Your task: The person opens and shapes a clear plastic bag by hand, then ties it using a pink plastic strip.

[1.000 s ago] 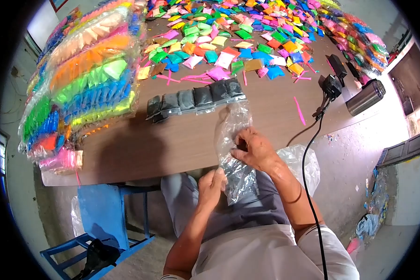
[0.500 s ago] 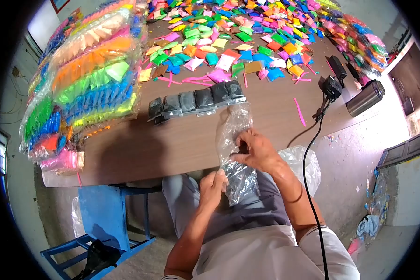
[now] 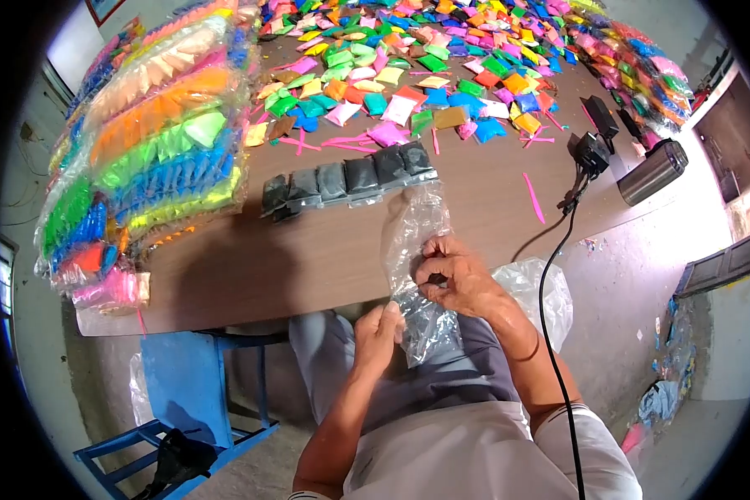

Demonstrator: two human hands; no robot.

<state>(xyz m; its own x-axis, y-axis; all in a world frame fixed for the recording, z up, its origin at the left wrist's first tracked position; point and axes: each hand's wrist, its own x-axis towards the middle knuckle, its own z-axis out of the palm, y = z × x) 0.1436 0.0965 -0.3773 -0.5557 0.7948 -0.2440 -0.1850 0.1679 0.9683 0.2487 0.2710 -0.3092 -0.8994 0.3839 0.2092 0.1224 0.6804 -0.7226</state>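
Note:
A clear plastic bag (image 3: 410,225) hangs from the table's front edge toward my lap, its upper end lying by a row of dark grey and black packets (image 3: 346,180). My left hand (image 3: 379,332) pinches the bag's left side just below the table edge. Curled over the bag's right side is my right hand (image 3: 458,279), thumb and fingers bent toward each other on the plastic. Whether its fingertips grip a fold of film is hard to see, but the hand is closed at the bag.
Many small colourful packets (image 3: 375,104) cover the far table. Stacked bagged packets (image 3: 167,125) stand at left, more (image 3: 633,67) at far right. A steel flask (image 3: 652,173), a black adapter (image 3: 592,154) with cable and a pink plastic strip (image 3: 533,198) lie right. A blue chair (image 3: 183,387) stands lower left.
My right hand has shifted slightly down and turned, its fingers curling more on the bag. My left hand stays at the same spot on the plastic.

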